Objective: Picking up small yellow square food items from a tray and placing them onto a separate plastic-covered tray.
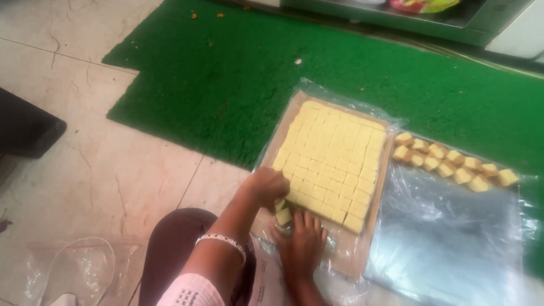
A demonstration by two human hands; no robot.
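Nearest: left hand (266, 187) w/ a white bead bracelet (222, 241), fingers curled narrow on one pale yellow cut square (283, 216) at the near corner of the slab; whether it is fully gripped or just being pried loose is hard to tell, since the knuckles hide the tips. Right hand (304, 243) lies flat, fingers spread wide, holding nothing, pressing the brown board (345, 255) at its 6 o'clock edge, just beside that square.

To do this well: keep the flat hand pinning board & clear plastic wrap (317, 90), lift the piece straight up so its neighbours in the grid of pale yellow squares (331, 158) don't shear or crumble.

At 3 o'clock: silver foil-covered tray (442, 243), a double row of brown-edged cut pieces (453, 164) along its far edge; the rest of its surface is bare, room to set pieces down. Board & tray edges nearly touch, so the carry is short.

At 9 o'clock: cracked beige floor tiles (85, 164), a loose clear bag (73, 272). Far, 12 o'clock: green turf mat (226, 73).
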